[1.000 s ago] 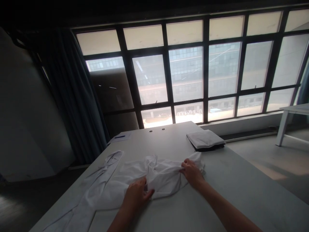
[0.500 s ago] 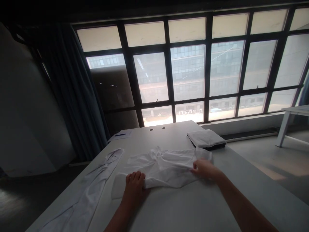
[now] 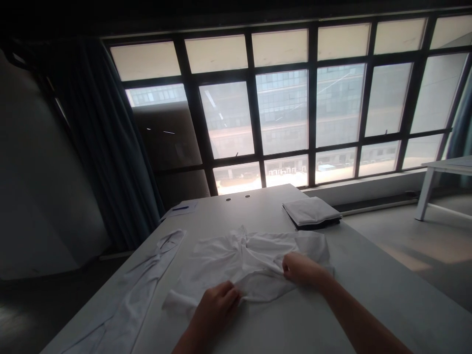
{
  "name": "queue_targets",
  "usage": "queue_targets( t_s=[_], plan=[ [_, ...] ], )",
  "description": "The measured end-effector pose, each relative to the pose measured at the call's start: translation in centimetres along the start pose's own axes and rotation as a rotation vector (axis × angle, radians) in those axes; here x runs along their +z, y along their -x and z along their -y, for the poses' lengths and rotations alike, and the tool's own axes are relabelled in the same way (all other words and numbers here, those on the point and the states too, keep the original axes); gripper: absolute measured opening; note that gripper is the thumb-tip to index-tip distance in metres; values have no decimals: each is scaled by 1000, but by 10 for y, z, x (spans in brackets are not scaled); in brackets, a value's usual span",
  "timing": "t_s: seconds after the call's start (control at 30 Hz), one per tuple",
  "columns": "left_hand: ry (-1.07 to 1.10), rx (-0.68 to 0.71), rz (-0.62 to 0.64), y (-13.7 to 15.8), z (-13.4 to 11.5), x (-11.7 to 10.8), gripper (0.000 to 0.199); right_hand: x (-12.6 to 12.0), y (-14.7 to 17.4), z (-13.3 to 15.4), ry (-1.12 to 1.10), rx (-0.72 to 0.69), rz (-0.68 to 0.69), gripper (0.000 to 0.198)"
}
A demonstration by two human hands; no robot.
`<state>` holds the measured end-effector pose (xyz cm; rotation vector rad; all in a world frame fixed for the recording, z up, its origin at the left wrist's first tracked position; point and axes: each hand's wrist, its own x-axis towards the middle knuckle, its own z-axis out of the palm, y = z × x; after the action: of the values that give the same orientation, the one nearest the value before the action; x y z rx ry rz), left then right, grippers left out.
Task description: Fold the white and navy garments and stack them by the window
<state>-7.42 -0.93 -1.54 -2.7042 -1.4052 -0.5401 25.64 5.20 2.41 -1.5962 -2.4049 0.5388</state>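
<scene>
A wrinkled white garment [image 3: 221,255] lies spread on the white table [image 3: 265,329], bunched near the middle of its far edge. My left hand [image 3: 217,305] is closed at its near edge, with the fingers curled onto the cloth. On the right part of the garment, my right hand [image 3: 300,268] pinches a fold of the fabric between thumb and fingers. The fingertips of both hands are partly hidden by the hands themselves. One end of the cloth sticks out to the left of my left hand.
Along the table's left edge lies another white cloth [image 3: 129,295], long and creased. A stack of folded white and dark cloth [image 3: 311,211] sits at the far right. Papers with a dark pen [image 3: 180,208] lie far left. Another white table [image 3: 427,189] stands beyond at the right.
My left hand has moved right and nearer along the garment's edge. My right hand has shifted left and slightly nearer, and the cloth's near edge has come nearer with them.
</scene>
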Motion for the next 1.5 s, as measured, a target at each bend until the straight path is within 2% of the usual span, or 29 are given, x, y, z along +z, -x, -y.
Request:
queue_targets(
  t_s=[0.03, 0.1, 0.2, 0.3, 0.4, 0.47, 0.53, 0.6, 0.63, 0.7, 0.8, 0.83, 0.87, 0.9, 0.93, 1.0, 1.07, 1.17, 1.27, 1.33, 1.43, 1.5],
  plan=[
    [3, -9, -46, -1, 1, 2, 27, 0, 1, 1, -13, -8, 11, 13],
    [0, -22, -89, -3, 4, 6, 43, -4, 1, 2, -44, -34, 11, 11],
    [27, -42, 1, -1, 13, 11, 64, -20, -4, 1, -87, -78, -70, 18],
    [87, -95, 91, 2, 20, 13, 65, -44, -9, -8, -212, -39, -352, 30],
    [116, -130, 109, 4, 22, 13, 68, -68, -7, -19, -496, 80, -710, 32],
    [112, -144, 108, 3, 21, 12, 68, -82, -1, -25, -708, 91, -844, 32],
    [91, -158, 106, 2, 21, 10, 63, -93, 8, -26, -870, 40, -878, 33],
    [56, -152, 95, 1, 21, 8, 53, -101, 21, -22, -965, -20, -800, 35],
    [36, -127, 79, 0, 21, 6, 46, -105, 29, -20, -999, -50, -706, 34],
    [-7, -35, 16, 0, 21, 1, 28, -112, 46, -14, -1048, -127, -386, 32],
    [-42, 129, -121, 2, 17, -6, 6, -120, 68, -5, -1032, -275, 261, 35],
    [-38, 169, -143, 3, 16, -8, 6, -120, 72, -2, -1013, -304, 401, 39],
    [-31, 201, -147, 4, 14, -9, 8, -119, 72, 0, -995, -312, 462, 42],
    [-27, 226, -137, 5, 13, -9, 12, -117, 70, 1, -974, -295, 449, 44],
    [-29, 245, -120, 5, 12, -9, 16, -113, 65, 2, -940, -252, 376, 44],
    [-56, 263, -105, 6, 11, -7, 24, -99, 48, 1, -790, -132, 163, 40],
    [-89, 261, -128, 6, 11, -6, 28, -77, 27, -2, -538, -47, -29, 32],
    [-131, 272, -144, 6, 8, -7, 26, -36, 0, -4, -235, -81, -226, 26],
    [-177, 277, -83, 4, -1, -13, 16, 7, -13, 6, -181, -191, -264, 36],
    [-179, 265, -20, 3, -7, -15, 9, 31, -16, 18, -161, -243, -243, 41],
    [-140, 255, 42, 1, -10, -14, 7, 56, -17, 34, -118, -249, -183, 29],
    [-129, 238, 49, 2, -6, -10, 12, 60, -20, 39, -135, -214, -203, 22]
  ],
)
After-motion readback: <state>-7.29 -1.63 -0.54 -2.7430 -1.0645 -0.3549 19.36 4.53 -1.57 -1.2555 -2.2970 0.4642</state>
